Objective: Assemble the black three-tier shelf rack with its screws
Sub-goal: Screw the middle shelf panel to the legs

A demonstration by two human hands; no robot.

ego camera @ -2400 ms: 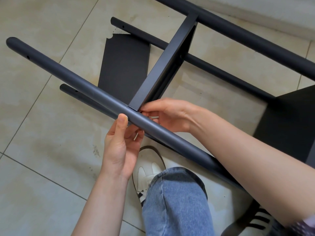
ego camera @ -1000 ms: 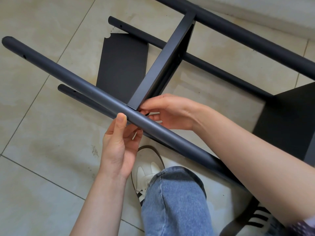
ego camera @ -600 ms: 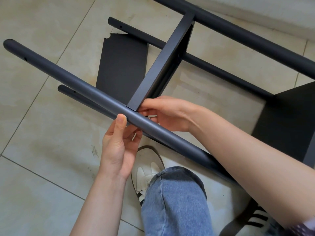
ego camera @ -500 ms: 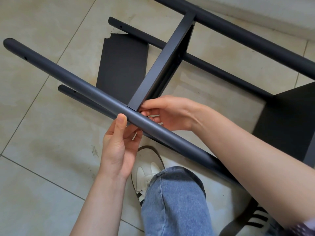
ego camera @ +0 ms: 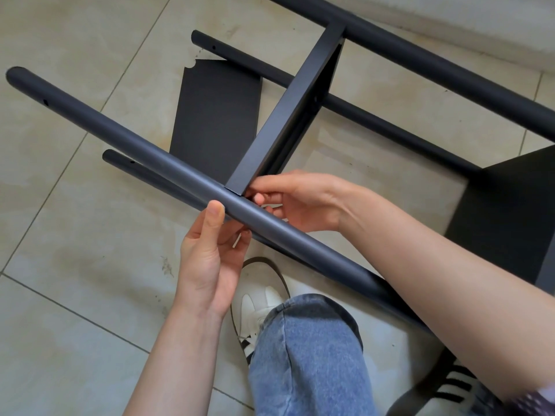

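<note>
Underneath, the black rack frame lies on its side on the tiled floor. Its near pole hides the joint: the left hand grips that pole, thumb on top, while the right hand pinches something small behind it, perhaps a screw. A loose shelf panel lies flat beneath; a denim knee and white sneaker crowd below

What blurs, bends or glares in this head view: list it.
Head view: soft daylight, with a pale sheen along the near pole; wide-angle lens bows the tile floor lines; right hand sharp, but the sleeve at bottom right smears.
</note>
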